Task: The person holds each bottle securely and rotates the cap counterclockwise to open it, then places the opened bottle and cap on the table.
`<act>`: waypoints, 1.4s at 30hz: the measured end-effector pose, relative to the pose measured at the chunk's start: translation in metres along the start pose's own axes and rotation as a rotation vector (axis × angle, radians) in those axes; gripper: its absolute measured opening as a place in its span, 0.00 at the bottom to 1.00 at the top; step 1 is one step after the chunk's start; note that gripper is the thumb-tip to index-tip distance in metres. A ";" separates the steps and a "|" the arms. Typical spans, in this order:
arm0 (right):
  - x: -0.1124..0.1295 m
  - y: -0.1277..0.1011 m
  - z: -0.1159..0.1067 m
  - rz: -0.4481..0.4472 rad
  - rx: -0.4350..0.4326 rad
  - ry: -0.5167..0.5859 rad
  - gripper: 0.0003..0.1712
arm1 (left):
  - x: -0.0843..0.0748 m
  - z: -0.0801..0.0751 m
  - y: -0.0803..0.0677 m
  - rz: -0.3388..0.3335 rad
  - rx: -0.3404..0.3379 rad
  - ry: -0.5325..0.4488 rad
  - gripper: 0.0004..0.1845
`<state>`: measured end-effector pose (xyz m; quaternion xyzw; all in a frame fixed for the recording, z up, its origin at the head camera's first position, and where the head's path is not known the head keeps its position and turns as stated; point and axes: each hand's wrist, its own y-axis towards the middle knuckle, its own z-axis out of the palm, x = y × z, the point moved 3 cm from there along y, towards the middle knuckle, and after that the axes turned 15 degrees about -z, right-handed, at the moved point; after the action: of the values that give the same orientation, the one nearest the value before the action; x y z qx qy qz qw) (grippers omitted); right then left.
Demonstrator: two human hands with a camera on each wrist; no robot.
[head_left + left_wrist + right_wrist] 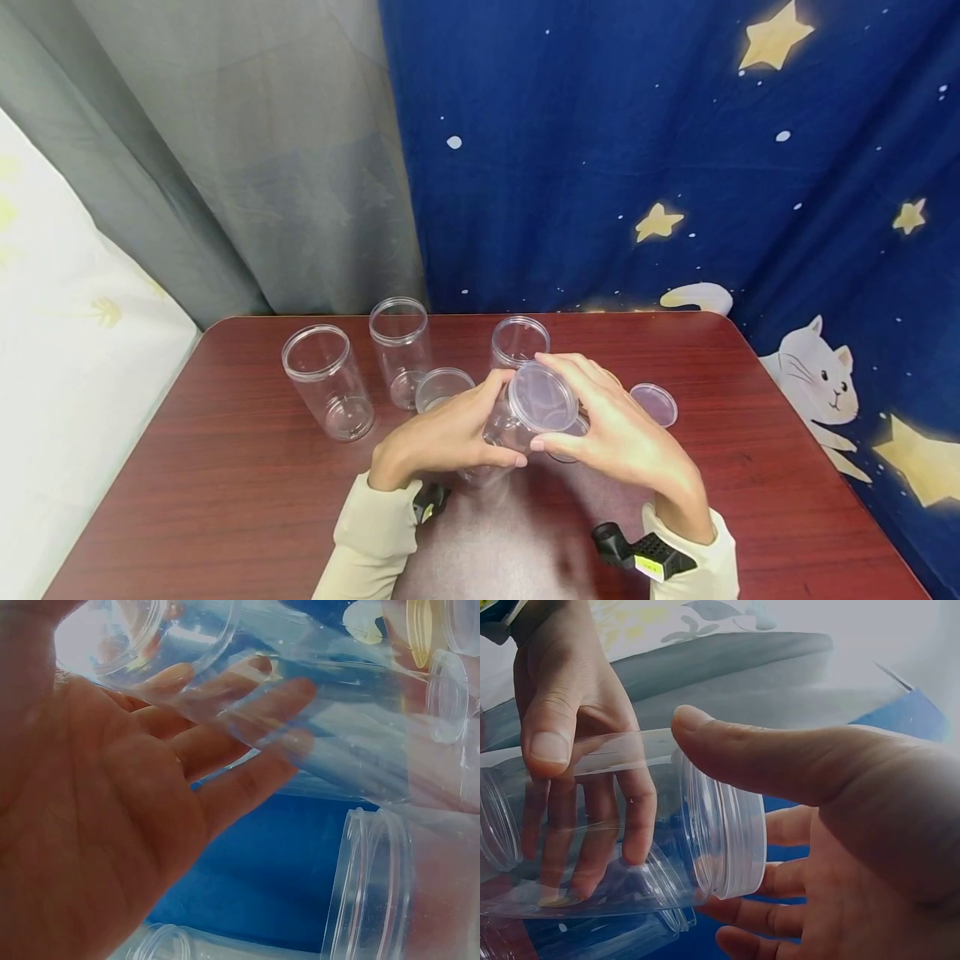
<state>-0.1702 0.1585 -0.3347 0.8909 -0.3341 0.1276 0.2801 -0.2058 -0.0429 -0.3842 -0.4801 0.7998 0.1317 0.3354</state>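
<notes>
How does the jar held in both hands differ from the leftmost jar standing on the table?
The held jar is tilted, gripped by the left hand; the leftmost jar stands upright, untouched. The held jar has a clear lid on its mouth under the right hand; the leftmost jar's mouth is open. Both are clear plastic and empty.

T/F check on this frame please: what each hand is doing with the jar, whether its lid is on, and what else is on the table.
1. The left hand grips the body of a clear jar. True.
2. That jar has no lid on it. False: a clear lid sits on its mouth, with the right hand at the lid.
3. Three open jars stand upright behind the hands. True: open jars.
4. The table is white. False: it is dark red wood grain.
5. A loose lid lies on the table to the right of the hands. True.
</notes>
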 end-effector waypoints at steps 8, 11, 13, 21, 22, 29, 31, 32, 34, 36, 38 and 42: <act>0.000 -0.001 -0.002 -0.027 -0.008 0.033 0.51 | 0.000 0.000 0.000 0.004 0.003 -0.002 0.49; 0.000 -0.002 -0.004 -0.026 -0.009 0.038 0.51 | 0.000 0.000 0.000 0.009 0.003 -0.009 0.48; 0.001 -0.003 -0.005 -0.023 -0.012 0.050 0.51 | 0.000 0.000 0.000 0.009 -0.001 -0.006 0.48; 0.000 -0.005 -0.006 -0.020 -0.015 0.105 0.50 | 0.001 -0.001 0.000 0.032 -0.016 0.004 0.49; 0.000 -0.005 -0.006 -0.023 -0.015 0.111 0.49 | 0.001 -0.001 0.000 0.040 -0.020 0.007 0.49; 0.000 -0.006 -0.009 0.002 -0.020 0.195 0.49 | -0.001 -0.003 -0.001 0.091 -0.067 0.065 0.50; -0.001 -0.007 -0.010 0.011 -0.020 0.228 0.49 | 0.000 -0.003 -0.001 0.090 -0.073 0.079 0.51; -0.002 -0.008 -0.011 0.015 -0.020 0.244 0.49 | 0.000 -0.002 -0.001 0.088 -0.074 0.083 0.51; -0.005 -0.010 -0.013 0.024 -0.023 0.256 0.50 | 0.001 -0.002 0.000 0.088 -0.075 0.084 0.51; -0.008 -0.012 -0.016 0.031 -0.030 0.239 0.50 | 0.001 -0.002 0.001 0.087 -0.073 0.082 0.50; -0.011 -0.014 -0.020 0.031 -0.039 0.198 0.50 | 0.001 -0.002 0.002 0.087 -0.071 0.079 0.50; -0.020 -0.018 -0.025 0.035 -0.054 0.124 0.50 | 0.002 -0.002 0.003 0.073 -0.069 0.076 0.48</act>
<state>-0.1742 0.1947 -0.3298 0.8675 -0.3348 0.1781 0.3220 -0.2097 -0.0440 -0.3849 -0.4666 0.8239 0.1529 0.2830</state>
